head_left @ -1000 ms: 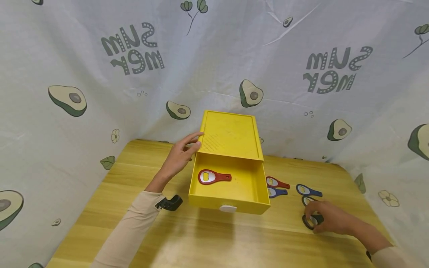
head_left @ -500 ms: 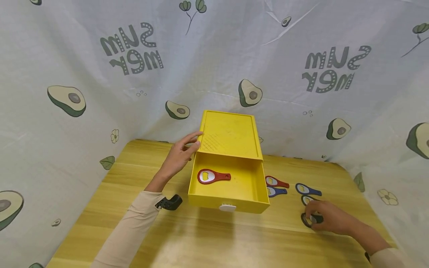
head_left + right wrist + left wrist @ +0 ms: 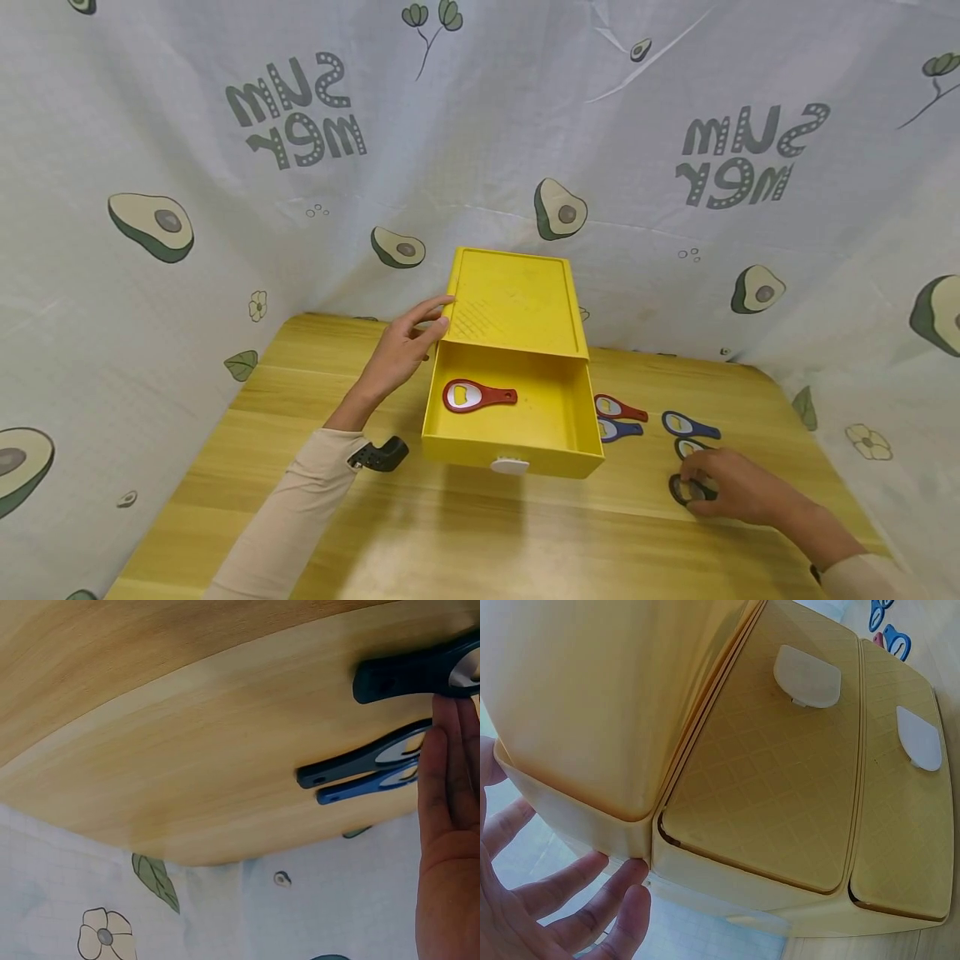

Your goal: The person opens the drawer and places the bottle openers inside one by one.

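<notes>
My left hand (image 3: 396,354) rests against the left side of a yellow drawer cabinet (image 3: 517,292), its fingers spread and fingertips touching the wall in the left wrist view. The cabinet's top drawer (image 3: 543,417) is pulled out. Inside it lies a red bottle opener (image 3: 491,396), toward the left. Right of the cabinet, my right hand (image 3: 742,487) pinches a dark bottle opener (image 3: 677,490) low over the table. In the right wrist view the fingertips (image 3: 448,712) meet the edge of this opener (image 3: 397,677); the thumb is hidden there.
Another dark opener (image 3: 686,447) and a blue opener (image 3: 697,429) lie just beyond my right hand. Beside the drawer are a red opener (image 3: 626,409) and a second blue opener (image 3: 626,430). Two lower drawers (image 3: 757,772) are closed. A patterned curtain (image 3: 480,150) hangs behind the wooden table (image 3: 360,533).
My right hand has shifted slightly left, and the dark bottle opener has moved left with it. The left hand, cabinet and red opener in the drawer stay as they were.
</notes>
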A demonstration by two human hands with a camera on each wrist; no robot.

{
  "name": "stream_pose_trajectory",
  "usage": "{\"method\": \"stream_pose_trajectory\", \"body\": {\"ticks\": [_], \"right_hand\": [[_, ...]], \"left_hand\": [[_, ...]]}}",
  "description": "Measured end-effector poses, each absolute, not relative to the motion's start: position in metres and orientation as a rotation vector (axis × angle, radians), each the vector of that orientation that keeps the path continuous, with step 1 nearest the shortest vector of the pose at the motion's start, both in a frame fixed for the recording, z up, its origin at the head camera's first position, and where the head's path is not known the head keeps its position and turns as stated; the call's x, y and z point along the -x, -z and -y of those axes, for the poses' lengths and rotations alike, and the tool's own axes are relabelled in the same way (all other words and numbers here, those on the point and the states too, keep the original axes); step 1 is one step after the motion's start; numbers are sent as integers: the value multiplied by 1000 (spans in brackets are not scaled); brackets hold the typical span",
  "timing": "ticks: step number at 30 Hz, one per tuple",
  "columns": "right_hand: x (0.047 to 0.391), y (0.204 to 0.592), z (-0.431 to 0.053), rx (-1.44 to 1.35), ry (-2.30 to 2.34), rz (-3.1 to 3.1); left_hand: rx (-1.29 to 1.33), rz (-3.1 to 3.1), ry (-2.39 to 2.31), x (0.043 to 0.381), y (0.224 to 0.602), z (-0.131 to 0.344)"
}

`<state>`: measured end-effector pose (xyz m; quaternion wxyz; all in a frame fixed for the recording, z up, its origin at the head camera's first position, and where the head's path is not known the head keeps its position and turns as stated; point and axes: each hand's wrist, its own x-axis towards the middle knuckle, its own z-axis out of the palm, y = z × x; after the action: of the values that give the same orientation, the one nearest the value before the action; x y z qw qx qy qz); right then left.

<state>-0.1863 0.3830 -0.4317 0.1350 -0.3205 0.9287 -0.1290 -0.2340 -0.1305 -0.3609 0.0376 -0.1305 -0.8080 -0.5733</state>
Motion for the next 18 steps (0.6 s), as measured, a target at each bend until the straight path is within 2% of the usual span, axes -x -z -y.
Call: {"method": "stream_pose_trajectory", "body": {"ticks": [6, 18], "right_hand": [[190, 428, -381, 968, 344, -2728], [192, 394, -362, 961, 312, -2826]], "left_hand": [[409, 2476, 1757, 235, 362, 131], [398, 2470, 1790, 236, 361, 130]]}}
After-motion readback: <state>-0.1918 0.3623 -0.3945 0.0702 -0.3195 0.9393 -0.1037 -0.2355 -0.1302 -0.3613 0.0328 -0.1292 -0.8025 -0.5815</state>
